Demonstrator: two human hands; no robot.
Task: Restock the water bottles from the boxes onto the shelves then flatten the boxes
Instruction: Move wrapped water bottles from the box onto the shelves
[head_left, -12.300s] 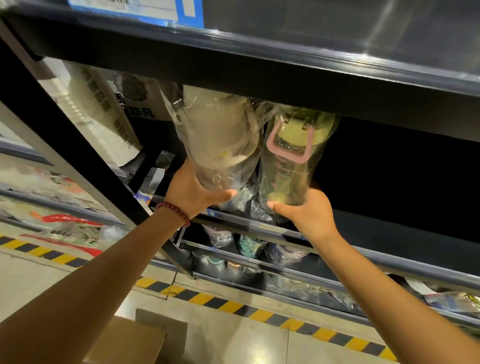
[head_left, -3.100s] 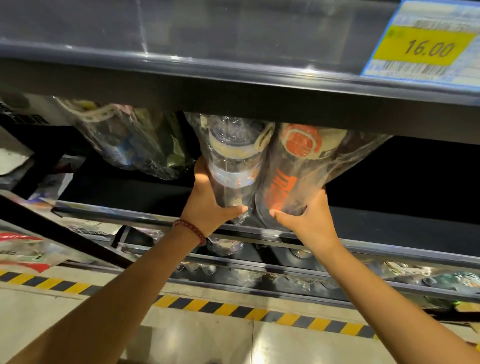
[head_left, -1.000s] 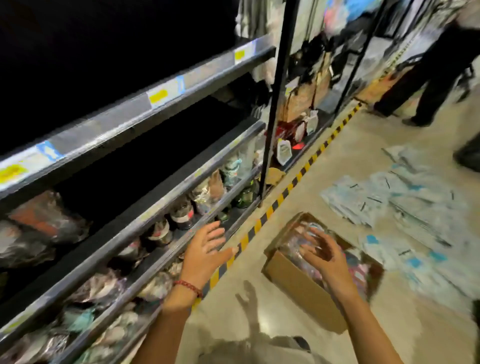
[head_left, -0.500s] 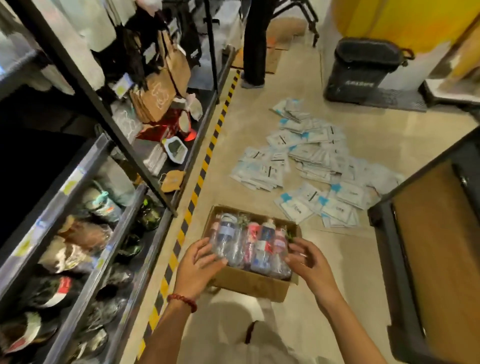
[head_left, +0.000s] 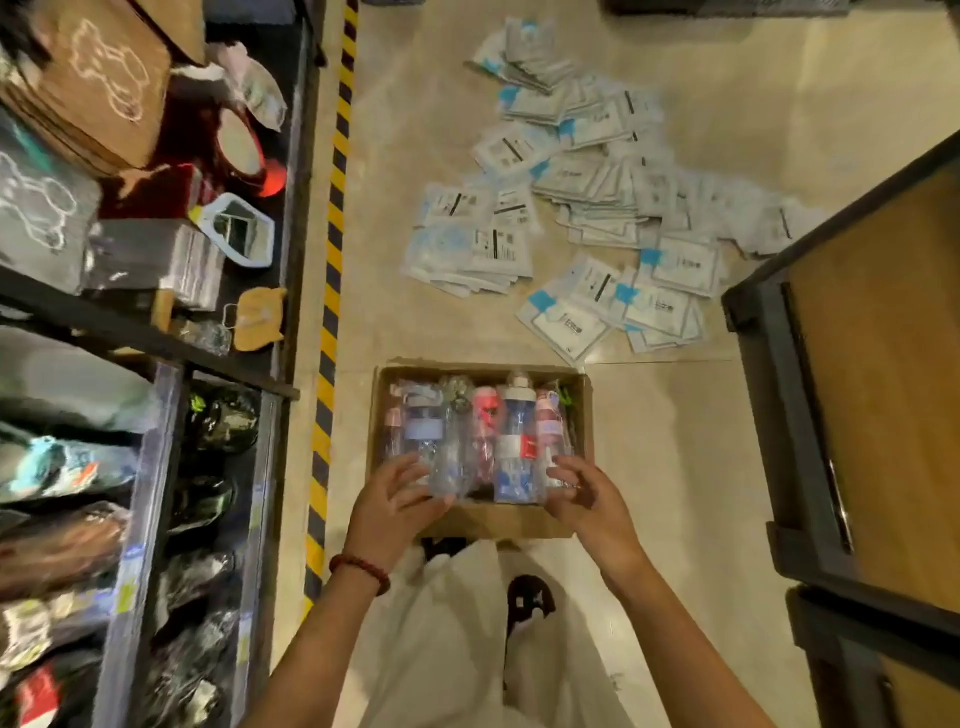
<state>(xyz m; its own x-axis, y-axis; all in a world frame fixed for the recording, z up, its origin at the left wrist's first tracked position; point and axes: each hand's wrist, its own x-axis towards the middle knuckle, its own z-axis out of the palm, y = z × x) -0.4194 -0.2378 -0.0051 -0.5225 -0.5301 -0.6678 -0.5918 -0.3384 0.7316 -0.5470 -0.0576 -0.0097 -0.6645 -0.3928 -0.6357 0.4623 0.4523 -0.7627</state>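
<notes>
Both hands now lower, at the cardboard box (head_left: 524, 522) — wrapped water bottles (head_left: 511, 447) inside — fingers (head_left: 400, 475) spread, holding nothing

No legible txt on packets (head_left: 597, 171), bottles (head_left: 517, 447) or shelf tags (head_left: 126, 592).

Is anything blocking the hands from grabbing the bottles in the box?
Nothing visible. The open brown cardboard box has no lid over the plastic-wrapped water bottles, and the left hand and right hand are already at them.

Single head cam, looks steeply down, close over box (head_left: 498, 522) on floor (head_left: 675, 467), shelves (head_left: 150, 467) at left.
</notes>
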